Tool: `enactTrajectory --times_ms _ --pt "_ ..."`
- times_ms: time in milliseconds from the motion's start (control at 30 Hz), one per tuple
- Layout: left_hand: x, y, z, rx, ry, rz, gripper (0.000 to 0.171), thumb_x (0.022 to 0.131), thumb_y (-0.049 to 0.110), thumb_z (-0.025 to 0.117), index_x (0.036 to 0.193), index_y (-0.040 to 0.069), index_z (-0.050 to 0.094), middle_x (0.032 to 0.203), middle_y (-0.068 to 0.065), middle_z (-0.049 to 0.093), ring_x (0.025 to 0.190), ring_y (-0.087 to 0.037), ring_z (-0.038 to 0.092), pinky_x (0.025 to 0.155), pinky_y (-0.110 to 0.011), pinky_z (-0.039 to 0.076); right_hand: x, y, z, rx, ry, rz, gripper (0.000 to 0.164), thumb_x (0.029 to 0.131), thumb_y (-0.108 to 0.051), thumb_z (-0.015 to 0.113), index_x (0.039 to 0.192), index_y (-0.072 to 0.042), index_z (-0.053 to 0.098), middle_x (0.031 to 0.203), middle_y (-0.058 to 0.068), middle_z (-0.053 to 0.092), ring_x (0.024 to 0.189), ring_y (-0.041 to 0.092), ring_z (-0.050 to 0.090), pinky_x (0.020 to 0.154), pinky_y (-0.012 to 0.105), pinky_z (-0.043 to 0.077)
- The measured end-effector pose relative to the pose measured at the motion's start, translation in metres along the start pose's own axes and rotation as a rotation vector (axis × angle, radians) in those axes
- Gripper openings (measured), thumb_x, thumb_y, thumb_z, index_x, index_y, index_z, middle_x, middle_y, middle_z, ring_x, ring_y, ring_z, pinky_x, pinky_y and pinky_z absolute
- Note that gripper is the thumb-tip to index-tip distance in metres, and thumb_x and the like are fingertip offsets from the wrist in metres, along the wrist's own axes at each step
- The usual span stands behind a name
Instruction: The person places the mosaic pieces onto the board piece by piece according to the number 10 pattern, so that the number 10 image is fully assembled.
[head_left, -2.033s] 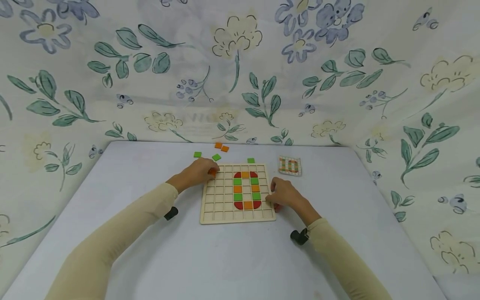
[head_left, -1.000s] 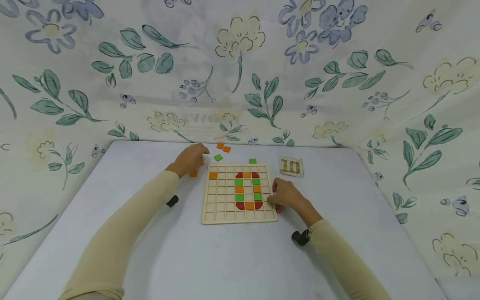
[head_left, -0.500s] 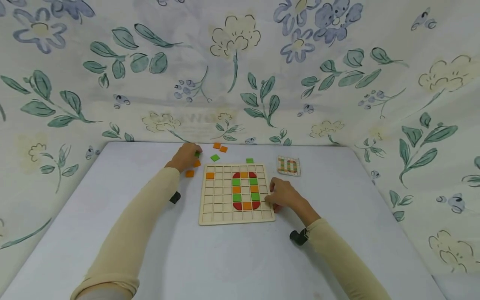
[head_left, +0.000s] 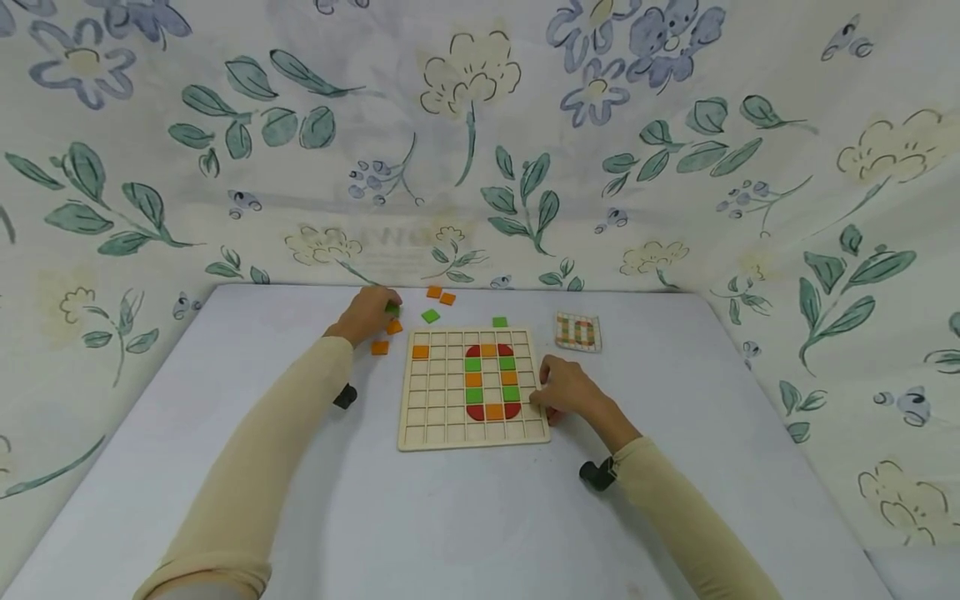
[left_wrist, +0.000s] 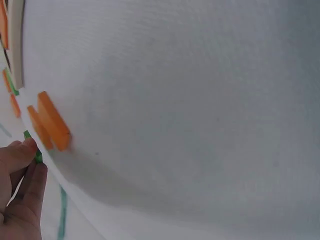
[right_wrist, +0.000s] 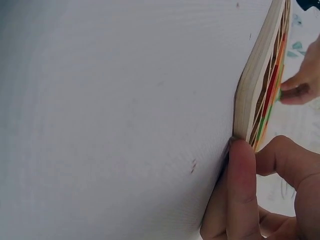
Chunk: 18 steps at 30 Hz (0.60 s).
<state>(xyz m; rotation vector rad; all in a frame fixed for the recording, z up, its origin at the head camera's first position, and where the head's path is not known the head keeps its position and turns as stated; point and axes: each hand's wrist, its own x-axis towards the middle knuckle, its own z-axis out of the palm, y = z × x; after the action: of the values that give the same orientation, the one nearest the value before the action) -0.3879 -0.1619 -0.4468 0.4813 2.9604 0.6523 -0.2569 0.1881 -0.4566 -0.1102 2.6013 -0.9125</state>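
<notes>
My left hand is beyond the board's back left corner. Thumb and fingertips pinch a small green tile, also visible in the left wrist view. Two orange tiles lie close beside that hand. The wooden grid board carries an oval ring of red, orange and green tiles on its right half. A single orange tile sits in a cell near its back left corner. My right hand holds the board's right edge, fingertips against its side in the right wrist view.
Behind the board lie two more orange tiles, a green tile and another green tile. A small pattern card rests at the back right. Floral cloth hangs behind the white table.
My left hand has left the orange tile in a board cell, moved back and left, and taken hold of a green tile. My right hand has stayed at the board's edge.
</notes>
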Motion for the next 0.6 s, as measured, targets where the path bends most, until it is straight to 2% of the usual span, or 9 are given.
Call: enactTrajectory --times_ms 200,367,467,600 --pt "-0.010 0.018 0.003 -0.026 0.040 0.126 0.026 0.089 -0.005 0.066 0.115 -0.008 0.066 0.113 -0.021 0.064 0.107 -0.034 0.060 0.094 -0.044 0.048 -0.001 -0.001 -0.001 -0.016 0.008 0.013 0.028 0.084 -0.016 0.072 0.099 -0.003 0.052 0.066 0.010 0.064 0.050 0.020 0.064 0.048 0.028 0.049" --pt "-0.026 0.039 0.012 -0.046 0.053 0.221 0.024 0.086 -0.006 0.069 0.110 -0.008 0.068 0.109 -0.018 0.066 0.102 -0.030 0.063 0.090 -0.041 0.051 -0.002 -0.002 0.000 -0.018 0.013 0.001 0.028 0.084 -0.017 0.072 0.098 -0.003 0.052 0.066 0.010 0.064 0.050 0.020 0.064 0.048 0.027 0.048" --pt "-0.038 0.051 0.015 -0.046 0.039 0.249 0.023 0.086 -0.006 0.069 0.110 -0.007 0.068 0.107 -0.016 0.067 0.101 -0.028 0.063 0.090 -0.039 0.052 -0.002 -0.003 0.001 -0.015 0.013 -0.002 0.027 0.084 -0.016 0.071 0.098 -0.003 0.052 0.067 0.010 0.064 0.050 0.020 0.064 0.048 0.028 0.049" --pt "-0.049 0.063 0.019 -0.043 -0.017 0.247 0.026 0.087 -0.004 0.068 0.113 -0.006 0.068 0.109 -0.013 0.068 0.103 -0.026 0.063 0.091 -0.039 0.051 -0.003 -0.004 0.002 -0.006 0.013 0.002 0.027 0.085 -0.015 0.070 0.099 -0.003 0.051 0.067 0.010 0.063 0.050 0.020 0.064 0.049 0.028 0.050"
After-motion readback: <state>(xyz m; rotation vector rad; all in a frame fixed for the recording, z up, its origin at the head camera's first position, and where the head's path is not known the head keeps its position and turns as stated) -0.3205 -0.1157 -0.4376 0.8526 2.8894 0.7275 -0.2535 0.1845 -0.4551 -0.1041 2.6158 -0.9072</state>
